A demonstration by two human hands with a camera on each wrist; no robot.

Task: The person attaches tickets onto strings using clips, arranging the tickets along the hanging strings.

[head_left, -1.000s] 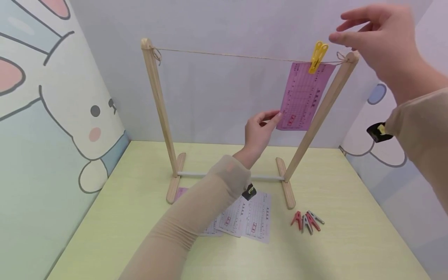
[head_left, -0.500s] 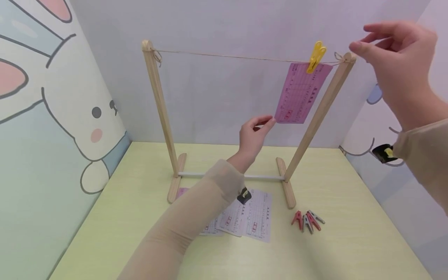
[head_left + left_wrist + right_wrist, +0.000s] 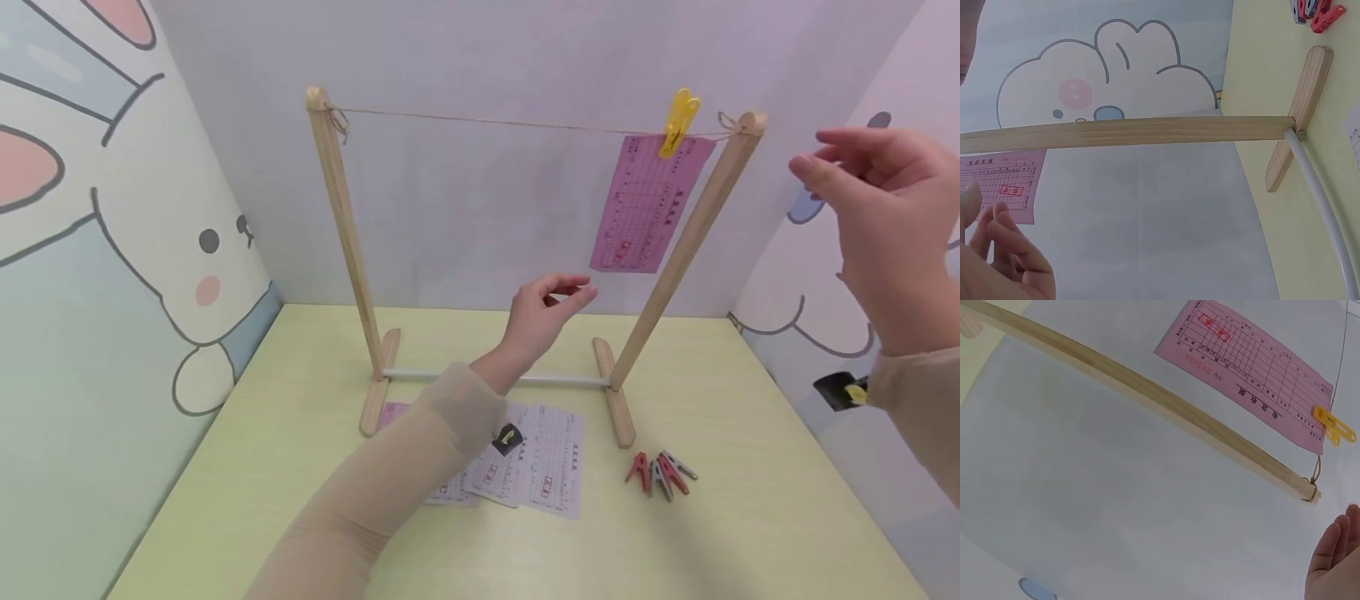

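A pink paper slip (image 3: 648,204) hangs from the string (image 3: 487,121) of a wooden rack (image 3: 337,225), held by a yellow clothespin (image 3: 678,122) near the right post (image 3: 686,250). My left hand (image 3: 551,302) hovers just below and left of the slip, fingers loosely curled, holding nothing. My right hand (image 3: 873,196) is raised to the right of the right post, fingers relaxed and empty. The slip (image 3: 1254,365) and clothespin (image 3: 1334,426) also show in the right wrist view, and the slip's lower end (image 3: 1004,184) in the left wrist view.
Several paper slips (image 3: 536,471) lie on the yellow-green table (image 3: 750,533) in front of the rack. A small pile of red and grey clothespins (image 3: 660,475) lies right of them. Cartoon-printed walls (image 3: 112,250) close in both sides.
My left hand has let go of the slip's lower corner and dropped a little. My right hand has moved right and down, away from the yellow clothespin.
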